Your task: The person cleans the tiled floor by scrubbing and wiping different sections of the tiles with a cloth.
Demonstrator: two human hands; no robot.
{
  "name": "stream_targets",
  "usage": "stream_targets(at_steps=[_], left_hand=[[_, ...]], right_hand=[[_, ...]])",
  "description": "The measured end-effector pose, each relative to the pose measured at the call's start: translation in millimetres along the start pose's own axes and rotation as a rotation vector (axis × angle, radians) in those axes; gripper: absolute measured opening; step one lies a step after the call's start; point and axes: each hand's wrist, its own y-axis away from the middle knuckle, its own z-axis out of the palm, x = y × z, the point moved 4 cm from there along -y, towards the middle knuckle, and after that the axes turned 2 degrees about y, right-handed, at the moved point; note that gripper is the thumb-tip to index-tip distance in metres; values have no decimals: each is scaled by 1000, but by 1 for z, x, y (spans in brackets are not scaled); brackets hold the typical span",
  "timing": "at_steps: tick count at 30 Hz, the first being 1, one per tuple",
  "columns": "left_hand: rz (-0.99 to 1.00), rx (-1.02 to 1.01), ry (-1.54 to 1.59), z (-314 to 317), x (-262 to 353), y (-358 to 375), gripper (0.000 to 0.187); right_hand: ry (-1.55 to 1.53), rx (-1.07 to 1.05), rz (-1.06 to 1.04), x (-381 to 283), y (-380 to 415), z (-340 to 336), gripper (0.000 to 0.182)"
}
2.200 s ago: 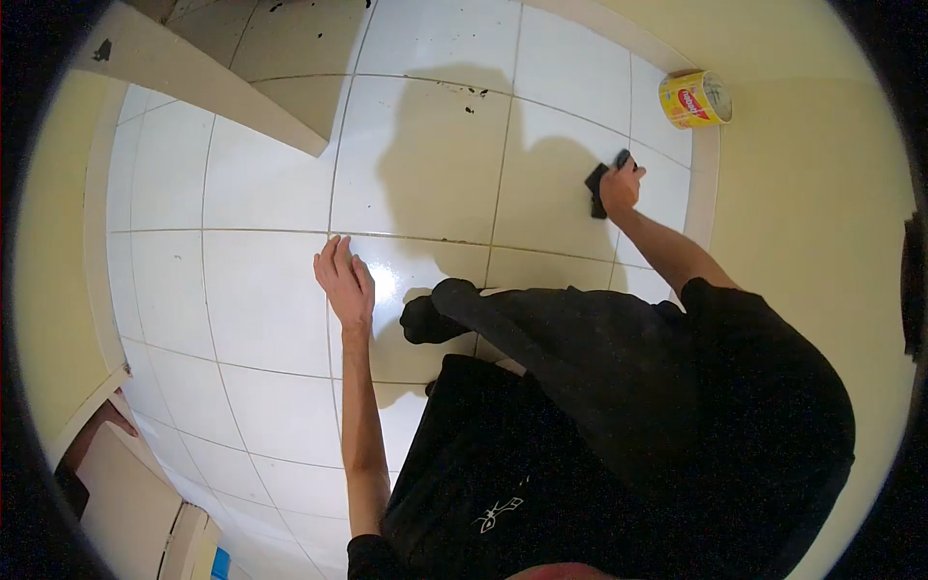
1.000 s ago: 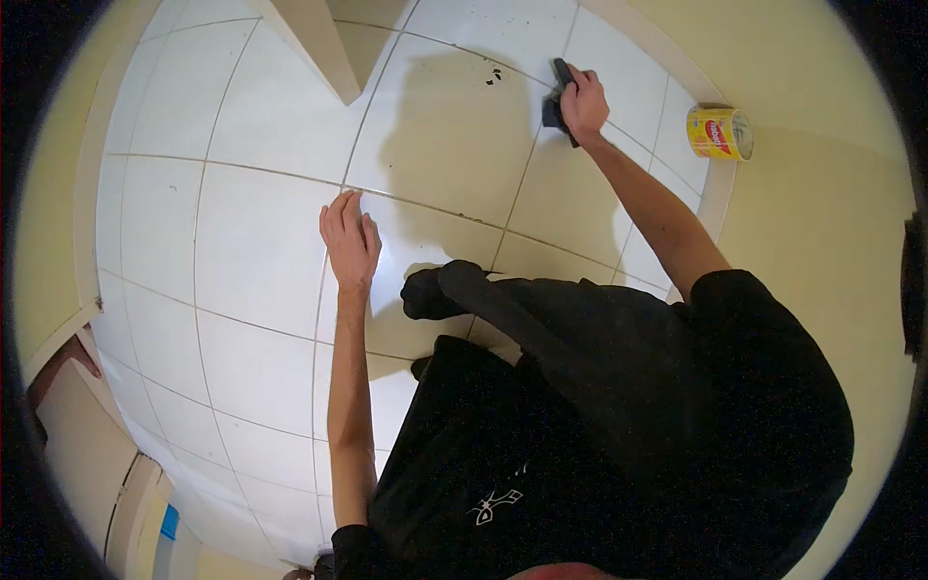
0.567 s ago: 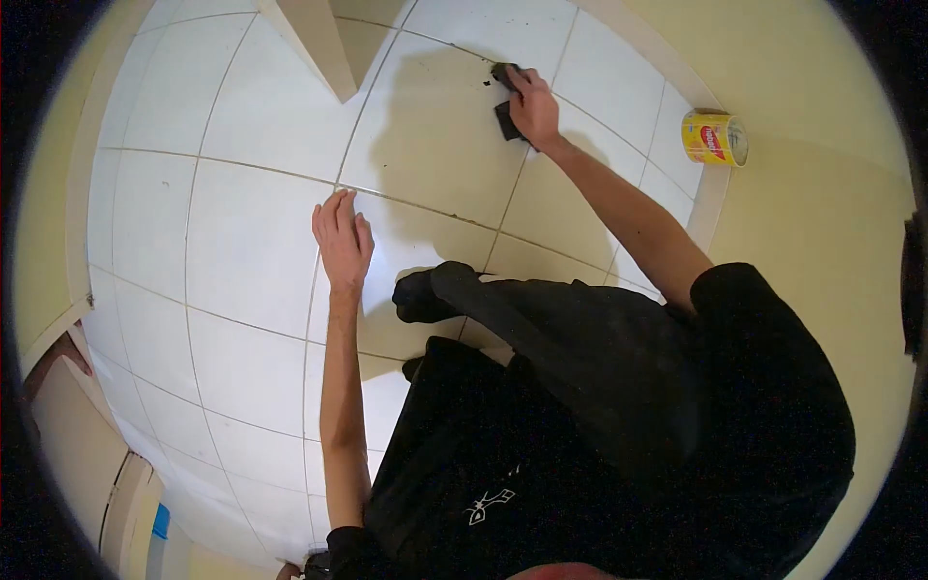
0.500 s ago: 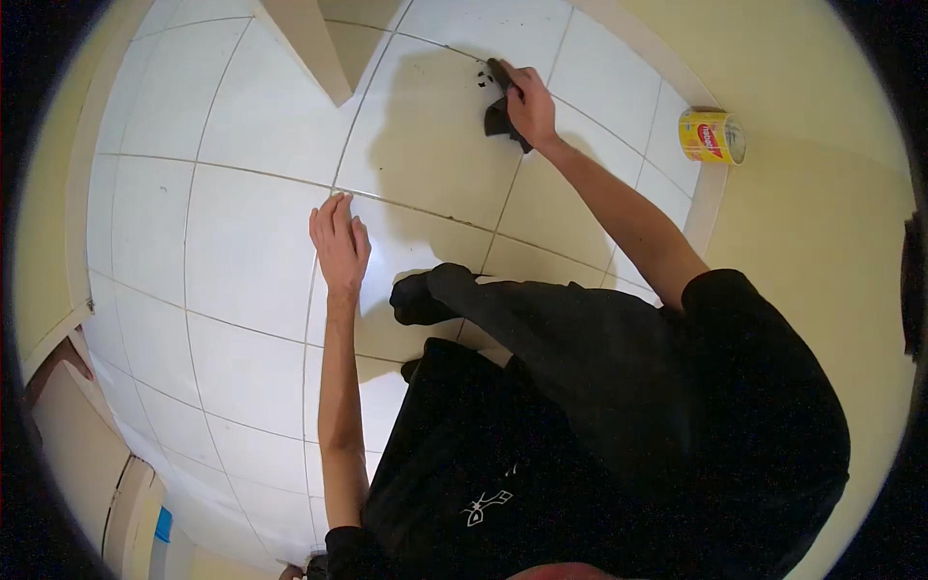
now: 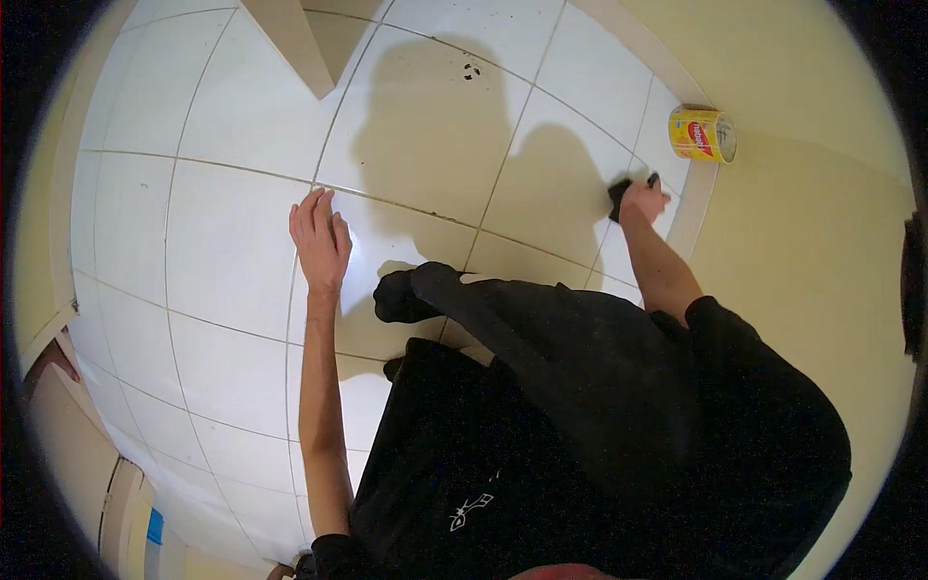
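Observation:
My right hand (image 5: pixel 645 201) is closed on a dark cloth (image 5: pixel 620 199), a little below the yellow can (image 5: pixel 703 134) by the wall. The cloth bunches out to the left of the fingers, and a dark bit shows above them; motion blurs this area. My left hand (image 5: pixel 321 242) lies on the white tiled floor (image 5: pixel 232 242) with its fingers stretched out near a grout crossing, holding nothing. On a tile farther up lie several small black bits (image 5: pixel 471 72), apart from both hands.
A beige post or leg (image 5: pixel 295 48) reaches down to the floor at the upper left. Skirting and a yellow wall (image 5: pixel 812 222) run along the right. My feet in black socks (image 5: pixel 406 295) are on the tiles in the middle. A blue object (image 5: pixel 155 526) shows at the lower left.
My right hand has moved right and toward me with the cloth, away from the black bits and close to the can. The left hand stays in place on the floor; the view has shifted slightly.

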Motion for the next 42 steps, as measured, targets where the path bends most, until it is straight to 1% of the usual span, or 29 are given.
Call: stream_targets(at_steps=[1, 3, 4, 6, 8, 10, 11, 12, 14, 15, 16, 17, 19, 21, 24, 25, 26, 28, 29, 30, 31, 32, 34, 35, 36, 38, 39, 41, 42], left_hand=[[4, 0, 9, 0, -1, 0, 41], [12, 4, 15, 0, -1, 1, 42], [16, 6, 14, 0, -1, 1, 42], [17, 11, 11, 0, -1, 1, 42], [14, 10, 8, 0, 0, 1, 42], [23, 11, 6, 0, -1, 1, 42], [27, 13, 7, 1, -1, 1, 42], [19, 12, 7, 0, 0, 1, 42], [6, 7, 8, -1, 1, 0, 42], [6, 5, 1, 0, 0, 1, 41], [7, 3, -7, 0, -1, 1, 39], [7, 1, -16, 1, -2, 1, 38], [18, 5, -1, -1, 1, 1, 37], [26, 8, 0, -2, 1, 0, 37], [31, 8, -5, 0, 0, 2, 37], [32, 9, -1, -1, -1, 2, 37], [33, 13, 3, 0, -1, 1, 37], [24, 12, -2, 1, -2, 0, 38], [16, 12, -9, 0, -3, 2, 38], [16, 15, -9, 0, -4, 2, 38], [15, 18, -8, 0, -5, 2, 39], [15, 21, -6, 1, -5, 3, 39], [13, 15, -12, 4, -8, 4, 40], [17, 10, -16, 4, -9, 4, 40], [17, 13, -13, 4, -10, 4, 40], [20, 20, -8, 3, -9, 4, 41], [17, 18, -12, 3, -9, 4, 41], [15, 13, -19, 3, -9, 4, 41], [13, 11, -16, 3, -9, 4, 41]], right_hand=[[121, -2, 64, 20, 5, 6, 40], [289, -199, 118, 45, 16, 29, 39], [198, -220, 253, 50, 25, 44, 42], [319, -178, -70, 31, 47, 41, 46], [41, -183, -74, -2, 84, 10, 54], [-95, -179, -265, -16, 89, 27, 61], [-97, -228, -352, -39, 103, 15, 64], [-218, -217, -411, -57, 116, 21, 65], [-381, -264, -680, -104, 157, 20, 68], [-425, -360, -768, -129, 183, 11, 71], [-459, -338, -844, -148, 205, 14, 73], [-547, -429, -860, -165, 219, 19, 72], [-678, -430, -824, -198, 246, 0, 62], [-798, -465, -820, -213, 250, -2, 57], [-789, -330, -914, -212, 226, -21, 52], [-729, -257, -906, -205, 210, -31, 49], [-780, -192, -905, -194, 189, -32, 49], [-668, -38, -933, -163, 141, -34, 54], [-565, -102, -982, -144, 113, -40, 58], [-406, -231, -739, -122, 93, -42, 60], [-299, -80, -870, -89, 62, -26, 63], [-69, -64, -856, -63, 46, -31, 67], [257, -63, -761, 3, 20, -18, 83], [357, -146, -664, 36, 12, -7, 90], [442, -256, -593, 55, 27, -15, 90], [540, -405, -451, 98, 44, 12, 87], [484, -474, -382, 125, 47, 43, 87], [423, -376, -209, 130, 83, 58, 84], [293, -465, -96, 103, 109, 37, 80]])
